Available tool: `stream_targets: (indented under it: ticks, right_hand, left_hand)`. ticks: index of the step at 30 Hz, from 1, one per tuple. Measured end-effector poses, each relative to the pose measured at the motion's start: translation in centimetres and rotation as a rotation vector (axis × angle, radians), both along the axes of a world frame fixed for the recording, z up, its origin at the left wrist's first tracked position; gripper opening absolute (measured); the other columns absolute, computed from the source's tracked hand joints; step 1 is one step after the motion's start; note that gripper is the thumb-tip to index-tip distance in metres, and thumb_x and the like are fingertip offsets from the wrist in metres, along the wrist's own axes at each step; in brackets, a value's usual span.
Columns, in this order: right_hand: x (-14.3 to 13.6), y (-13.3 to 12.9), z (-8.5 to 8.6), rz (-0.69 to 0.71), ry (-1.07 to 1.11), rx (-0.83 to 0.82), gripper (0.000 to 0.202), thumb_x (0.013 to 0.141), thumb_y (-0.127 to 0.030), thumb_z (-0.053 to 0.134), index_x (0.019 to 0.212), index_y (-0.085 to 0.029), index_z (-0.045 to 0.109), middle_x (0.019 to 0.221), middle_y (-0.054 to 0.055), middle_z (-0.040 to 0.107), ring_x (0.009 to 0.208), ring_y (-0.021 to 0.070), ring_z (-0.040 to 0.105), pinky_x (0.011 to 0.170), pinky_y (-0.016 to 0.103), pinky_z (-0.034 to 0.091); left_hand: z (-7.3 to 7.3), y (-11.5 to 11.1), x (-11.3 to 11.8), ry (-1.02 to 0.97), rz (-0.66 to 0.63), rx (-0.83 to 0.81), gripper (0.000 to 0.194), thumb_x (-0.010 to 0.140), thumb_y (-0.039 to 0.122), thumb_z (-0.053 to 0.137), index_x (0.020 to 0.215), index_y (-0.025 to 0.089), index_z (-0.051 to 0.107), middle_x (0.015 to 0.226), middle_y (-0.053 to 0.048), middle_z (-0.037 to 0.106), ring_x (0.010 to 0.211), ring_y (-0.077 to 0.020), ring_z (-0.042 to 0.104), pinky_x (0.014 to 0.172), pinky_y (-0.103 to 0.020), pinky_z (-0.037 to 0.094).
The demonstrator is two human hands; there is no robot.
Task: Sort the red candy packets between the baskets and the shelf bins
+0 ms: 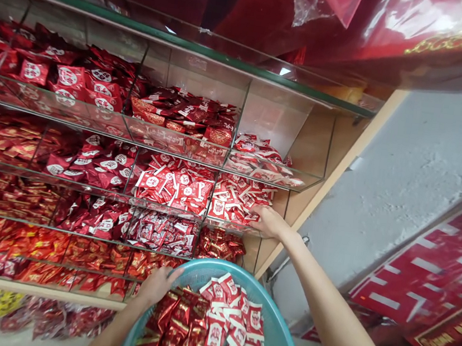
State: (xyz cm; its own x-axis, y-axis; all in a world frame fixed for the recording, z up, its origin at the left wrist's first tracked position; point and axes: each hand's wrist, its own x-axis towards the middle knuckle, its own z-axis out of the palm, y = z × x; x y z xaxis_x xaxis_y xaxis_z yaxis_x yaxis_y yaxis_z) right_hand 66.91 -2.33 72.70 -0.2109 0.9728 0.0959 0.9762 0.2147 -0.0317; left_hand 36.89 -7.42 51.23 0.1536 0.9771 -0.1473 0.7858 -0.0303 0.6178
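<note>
My left hand is closed over the left rim of a round teal plastic basket. In the basket, shiny dark-red and gold packets lie on the left and small red-and-white packets on the right. My right hand reaches over the glass lip of a shelf compartment at the right. Its fingers are bent in among matching red-and-white packets and look closed on some of them, though the fingertips are partly hidden.
Glass-fronted shelf tiers hold red packets in divided compartments. A thick glass shelf edge crosses above, under large red packages. The wooden side panel meets a grey wall. Bagged goods lie below at left.
</note>
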Motion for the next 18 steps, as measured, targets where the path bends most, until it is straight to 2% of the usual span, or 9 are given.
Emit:
stream_targets:
  ticks: [5,12,16,18]
  right_hand:
    - [0.4,-0.1,-0.1,0.044,0.019,0.058,0.034,0.071,-0.025,0.056,0.105,-0.020,0.058,0.109,0.004,0.060,0.100,0.0175,0.052,0.085,0.025,0.036]
    - [1.0,-1.9,0.7,0.034,0.106,0.167,0.038,0.073,-0.025,0.055,0.110,-0.020,0.055,0.109,0.005,0.060,0.099,0.0185,0.052,0.087,0.028,0.037]
    - [1.4,-3.5,1.1,0.060,0.234,0.241,0.037,0.074,-0.028,0.053,0.110,-0.019,0.056,0.106,0.005,0.061,0.098,0.0191,0.052,0.085,0.030,0.037]
    - [1.0,-4.8,1.1,0.088,0.349,0.268,0.037,0.075,-0.032,0.053,0.110,-0.018,0.055,0.102,0.006,0.061,0.088,0.0181,0.054,0.079,0.030,0.040]
  left_hand:
    - [-0.2,0.0,-0.1,-0.012,-0.014,0.070,0.057,0.079,0.063,0.025,0.066,0.018,0.058,0.063,-0.004,0.062,0.063,-0.0158,0.057,0.058,-0.022,0.035]
    - [-0.2,0.1,0.0,-0.011,-0.024,0.070,0.060,0.079,0.065,0.021,0.065,0.018,0.056,0.062,-0.004,0.062,0.061,-0.0151,0.057,0.059,-0.022,0.035]
    - [-0.1,0.0,0.1,-0.004,-0.014,0.072,0.060,0.079,0.064,0.020,0.062,0.018,0.054,0.061,-0.003,0.061,0.060,-0.0149,0.056,0.060,-0.022,0.036]
    - [0.0,-0.1,0.2,-0.005,-0.014,0.065,0.060,0.079,0.065,0.021,0.063,0.018,0.055,0.061,-0.003,0.061,0.061,-0.0152,0.057,0.060,-0.022,0.036]
